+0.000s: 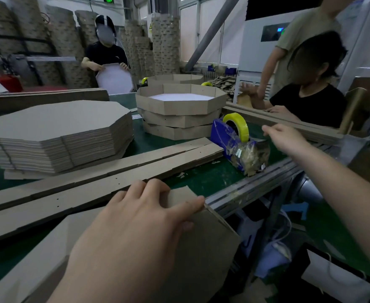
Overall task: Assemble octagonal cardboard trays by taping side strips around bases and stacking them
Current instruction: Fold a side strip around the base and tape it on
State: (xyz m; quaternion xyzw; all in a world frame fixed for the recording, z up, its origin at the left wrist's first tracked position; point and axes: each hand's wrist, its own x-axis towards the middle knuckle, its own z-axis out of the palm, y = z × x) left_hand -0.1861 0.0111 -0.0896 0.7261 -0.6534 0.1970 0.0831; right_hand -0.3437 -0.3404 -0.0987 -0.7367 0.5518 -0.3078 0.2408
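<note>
While your left hand [135, 219] lies flat on the base [206, 248] at the table's [201, 178] near edge, its fingers are spread and straight, pressing the cardboard down rather than curling round it, and the thumb rests along the base's right edge, where the board folds downward. The base juts out past the near-right edge of the table. Your right hand [282, 138] is in the air just to the right of the tape dispenser [227, 138], fingers stretched loosely toward the yellow roll [236, 123] and gripping nothing; it is apart from the dispenser. The dispenser stands at the right edge, its front thick with old tape scraps. Long strips [114, 178] lie across the middle of the table, between your left hand and a tall stack of flat bases [59, 136] at the left edge. Finished trays [179, 106] are stacked toward the far side, the top one showing a white floor. Across the far edge a person [107, 53] holds up a white-faced base, and another person [306, 99] in black sits at the far-right corner.
</note>
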